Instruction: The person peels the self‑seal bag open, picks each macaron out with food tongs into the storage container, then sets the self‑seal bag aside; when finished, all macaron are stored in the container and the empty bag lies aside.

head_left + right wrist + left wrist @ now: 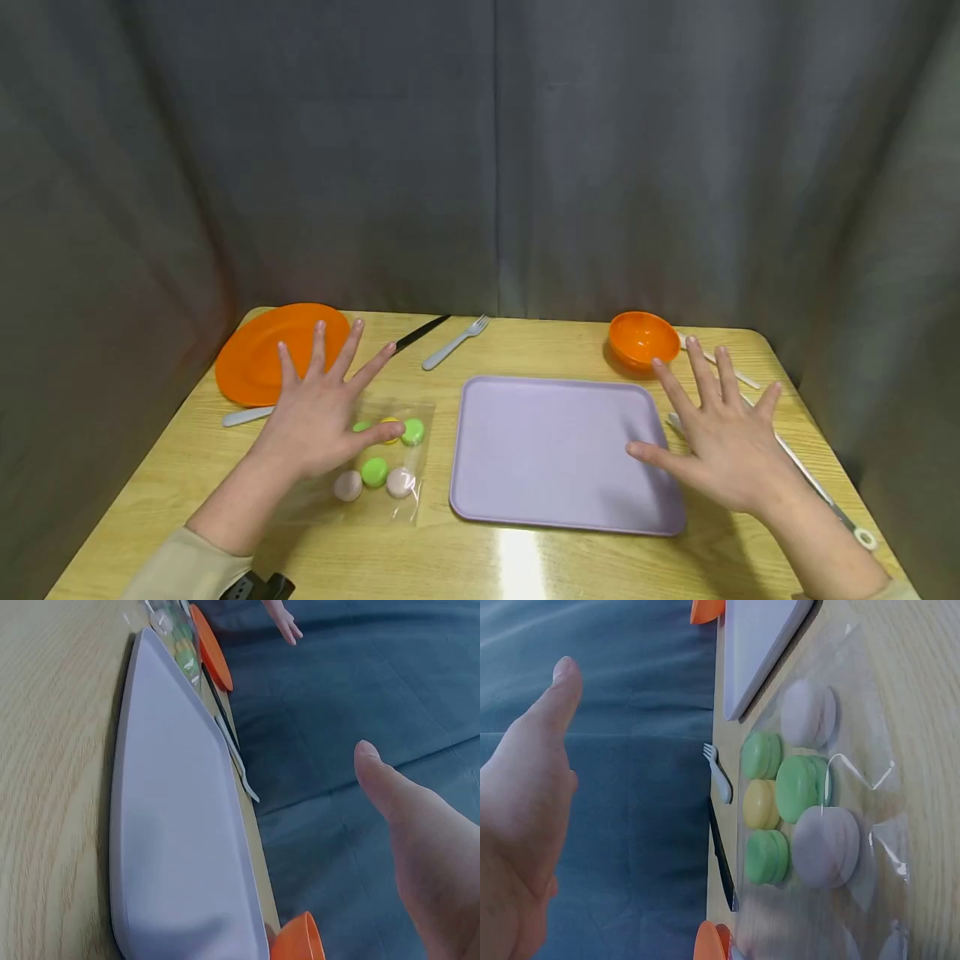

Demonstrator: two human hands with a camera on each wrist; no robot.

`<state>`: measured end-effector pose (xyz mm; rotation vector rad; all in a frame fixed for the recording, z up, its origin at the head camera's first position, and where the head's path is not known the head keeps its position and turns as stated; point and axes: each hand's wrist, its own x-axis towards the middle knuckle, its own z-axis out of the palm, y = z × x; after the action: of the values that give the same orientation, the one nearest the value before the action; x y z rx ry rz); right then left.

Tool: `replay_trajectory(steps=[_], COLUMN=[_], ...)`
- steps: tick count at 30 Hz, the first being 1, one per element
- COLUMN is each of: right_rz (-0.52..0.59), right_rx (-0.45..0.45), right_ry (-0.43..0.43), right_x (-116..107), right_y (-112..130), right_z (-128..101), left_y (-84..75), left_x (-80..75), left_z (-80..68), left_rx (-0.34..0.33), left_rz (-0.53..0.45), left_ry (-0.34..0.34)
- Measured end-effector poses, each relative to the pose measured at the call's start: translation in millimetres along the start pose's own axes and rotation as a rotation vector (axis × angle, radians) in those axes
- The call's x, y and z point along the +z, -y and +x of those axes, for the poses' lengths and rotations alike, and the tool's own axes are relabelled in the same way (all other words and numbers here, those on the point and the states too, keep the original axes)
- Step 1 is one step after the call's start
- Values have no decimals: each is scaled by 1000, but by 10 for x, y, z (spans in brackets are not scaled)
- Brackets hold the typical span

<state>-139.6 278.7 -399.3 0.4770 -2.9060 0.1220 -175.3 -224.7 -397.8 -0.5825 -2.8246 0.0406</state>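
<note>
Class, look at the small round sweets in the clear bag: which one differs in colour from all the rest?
The yellow sweet. It is the only yellow one in the clear bag; the others are green or pale pink, and it sits between two green ones.

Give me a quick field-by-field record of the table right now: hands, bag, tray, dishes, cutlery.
left hand: open, fingers spread, over the bag
right hand: open, fingers spread, over the tray's right edge
bag: clear, holds round green, yellow and pale sweets, left of the tray
tray: lilac, bare, centre of table
plate: orange, far left
bowl: orange, far right
fork: behind the tray, beside a black knife
</note>
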Motion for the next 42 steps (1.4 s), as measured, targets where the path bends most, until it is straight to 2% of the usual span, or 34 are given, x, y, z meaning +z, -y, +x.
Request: replay_trajectory(steps=[5,9,15,19,24,30,36,42], right_rz=[30,53,139,255,404,659,836,1014], right_rx=[-26,-67,-118,-172,-211,-203,-255,-322], right_ry=[-1,-29,-54,-57,-46,-6,-22,-30], right_x=[8,1,-38,-44,5,110,271,447], right_y=[143,272,449,569,669,775,913,1123], right_z=[22,64,123,165,221,290,357,436], left_y=[18,47,99,147,214,292,303,289], left_x=[8,-8,-25,-13,65,247,435,538], left_z=[-52,-109,-177,-237,-303,-376,-459,-520], left_rx=[22,37,92,107,94,153,169,163], left_rz=[-3,-51,-124,-190,-259,-384,-427,-443], left_ry=[11,24,-3,6,62,118,164,203])
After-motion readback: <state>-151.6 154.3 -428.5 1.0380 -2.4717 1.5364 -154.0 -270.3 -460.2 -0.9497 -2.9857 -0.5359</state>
